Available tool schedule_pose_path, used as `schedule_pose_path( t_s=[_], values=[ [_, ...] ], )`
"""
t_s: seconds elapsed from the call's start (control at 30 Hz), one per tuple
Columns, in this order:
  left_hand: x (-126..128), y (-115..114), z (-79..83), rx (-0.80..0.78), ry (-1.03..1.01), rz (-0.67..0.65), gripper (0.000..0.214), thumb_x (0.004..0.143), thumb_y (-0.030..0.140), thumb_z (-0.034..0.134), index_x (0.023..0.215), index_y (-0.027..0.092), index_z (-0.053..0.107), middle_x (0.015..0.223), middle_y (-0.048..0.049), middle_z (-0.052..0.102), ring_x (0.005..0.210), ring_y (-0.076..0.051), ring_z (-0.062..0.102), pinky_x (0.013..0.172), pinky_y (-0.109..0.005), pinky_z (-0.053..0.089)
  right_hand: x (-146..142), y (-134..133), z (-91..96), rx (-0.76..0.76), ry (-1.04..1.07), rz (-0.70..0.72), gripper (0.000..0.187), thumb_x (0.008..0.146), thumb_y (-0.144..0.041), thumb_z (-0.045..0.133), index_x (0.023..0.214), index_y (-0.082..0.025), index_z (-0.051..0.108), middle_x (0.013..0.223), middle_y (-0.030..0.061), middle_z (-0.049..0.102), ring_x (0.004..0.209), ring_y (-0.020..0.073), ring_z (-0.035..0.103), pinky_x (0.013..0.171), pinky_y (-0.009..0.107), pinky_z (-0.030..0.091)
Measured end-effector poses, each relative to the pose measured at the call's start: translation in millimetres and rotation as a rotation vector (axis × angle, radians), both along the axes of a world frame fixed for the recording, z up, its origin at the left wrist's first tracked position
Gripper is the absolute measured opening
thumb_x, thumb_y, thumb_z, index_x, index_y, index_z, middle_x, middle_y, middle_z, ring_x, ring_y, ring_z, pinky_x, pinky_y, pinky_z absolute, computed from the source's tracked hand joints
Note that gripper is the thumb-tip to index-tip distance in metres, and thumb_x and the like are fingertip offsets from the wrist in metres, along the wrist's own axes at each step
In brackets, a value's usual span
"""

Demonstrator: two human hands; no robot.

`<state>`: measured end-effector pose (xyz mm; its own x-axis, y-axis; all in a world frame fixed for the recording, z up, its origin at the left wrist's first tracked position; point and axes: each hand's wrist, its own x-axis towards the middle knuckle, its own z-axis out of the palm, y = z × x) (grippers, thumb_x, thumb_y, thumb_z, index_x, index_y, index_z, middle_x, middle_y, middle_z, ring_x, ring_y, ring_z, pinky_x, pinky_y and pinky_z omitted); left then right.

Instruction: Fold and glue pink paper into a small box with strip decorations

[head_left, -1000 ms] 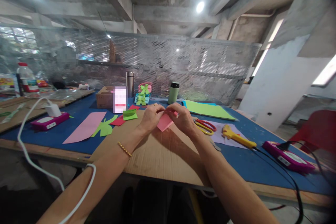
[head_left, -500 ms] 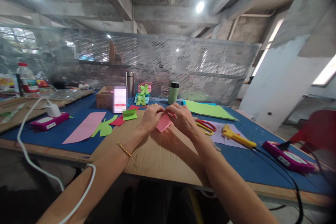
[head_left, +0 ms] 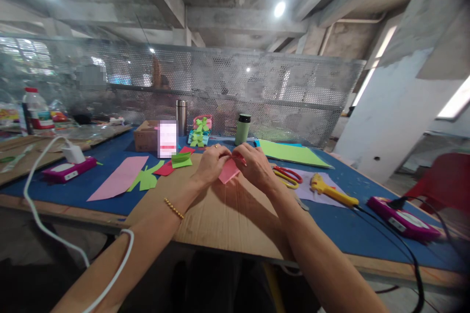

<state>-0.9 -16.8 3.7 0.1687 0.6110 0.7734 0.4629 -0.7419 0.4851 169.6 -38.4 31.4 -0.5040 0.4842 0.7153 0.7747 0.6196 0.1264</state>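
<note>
Where the two hands meet, I see the pink paper (head_left: 228,172) held low over the cardboard (head_left: 220,220). The left hand (head_left: 212,162) has its fingertips closed on the paper's upper left edge, and the right hand (head_left: 257,166) pinches its top right. Just beside the right hand lie scissors (head_left: 288,176), then a yellow cutter (head_left: 332,190), on the blue table (head_left: 367,234).

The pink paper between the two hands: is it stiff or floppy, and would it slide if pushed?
Probably light and floppy: the pink paper looks thin, and the left hand and right hand pinch it with fingertips. Its fold may stiffen it slightly. On the cardboard sheet it would likely slide.
</note>
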Motion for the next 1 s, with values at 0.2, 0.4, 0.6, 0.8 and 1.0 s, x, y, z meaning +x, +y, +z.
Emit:
schedule_pose_path(
  t_s=[0.2, 0.4, 0.6, 0.8, 1.0],
  values=[
    [0, 1, -0.4, -0.002, 0.022, -0.021, 0.015, 0.087, 0.012, 0.057, 0.083, 0.02, 0.07, 0.082, -0.0021, 0.068, 0.082, -0.018, 0.061, 0.079, -0.031, 0.046, 0, 0, 0.0, -0.024, 0.04, -0.005, 0.01, 0.093, -0.016, 0.053, 0.087, -0.02, 0.059, 0.089, 0.0055, 0.066, 0.076, 0.0175, 0.055, 0.07, 0.03, 0.031],
    [0, 1, -0.8, -0.004, 0.014, -0.013, 0.016, 0.087, 0.012, 0.057, 0.083, 0.019, 0.07, 0.084, -0.0029, 0.068, 0.084, -0.018, 0.062, 0.08, -0.032, 0.046, 0, 0, 0.3, -0.073, 0.096, 0.025, 0.006, 0.09, -0.015, 0.056, 0.087, -0.019, 0.059, 0.09, 0.0061, 0.065, 0.075, 0.0176, 0.057, 0.069, 0.03, 0.035],
    [0, 2, 0.0, -0.017, 0.007, -0.032, 0.013, 0.086, 0.014, 0.059, 0.083, 0.02, 0.07, 0.082, -0.0022, 0.069, 0.08, -0.017, 0.061, 0.077, -0.03, 0.046, 1, 3, -0.9, -0.163, 0.262, 0.107, 0.008, 0.088, -0.014, 0.057, 0.084, -0.02, 0.06, 0.087, 0.0044, 0.064, 0.073, 0.0159, 0.058, 0.068, 0.028, 0.042],
    [2, -3, 3.3, 0.002, -0.008, 0.008, 0.01, 0.085, 0.017, 0.061, 0.083, 0.02, 0.07, 0.078, -0.0014, 0.067, 0.072, -0.015, 0.059, 0.072, -0.028, 0.046, 3, 9, -2.5, -0.041, 0.382, 0.078, 0.01, 0.084, -0.02, 0.067, 0.094, -0.02, 0.067, 0.097, 0.0097, 0.063, 0.091, 0.0243, 0.059, 0.081, 0.038, 0.047],
    [2, -6, 5.4, 0.043, -0.058, -0.015, 0.009, 0.085, 0.018, 0.06, 0.083, 0.019, 0.068, 0.08, -0.0022, 0.067, 0.071, -0.014, 0.058, 0.069, -0.025, 0.046, 6, 12, 0.8, -0.087, 0.363, 0.124, 0.003, 0.087, -0.023, 0.067, 0.086, -0.023, 0.07, 0.103, 0.0089, 0.069, 0.101, 0.0266, 0.06, 0.09, 0.044, 0.043]
  ],
)
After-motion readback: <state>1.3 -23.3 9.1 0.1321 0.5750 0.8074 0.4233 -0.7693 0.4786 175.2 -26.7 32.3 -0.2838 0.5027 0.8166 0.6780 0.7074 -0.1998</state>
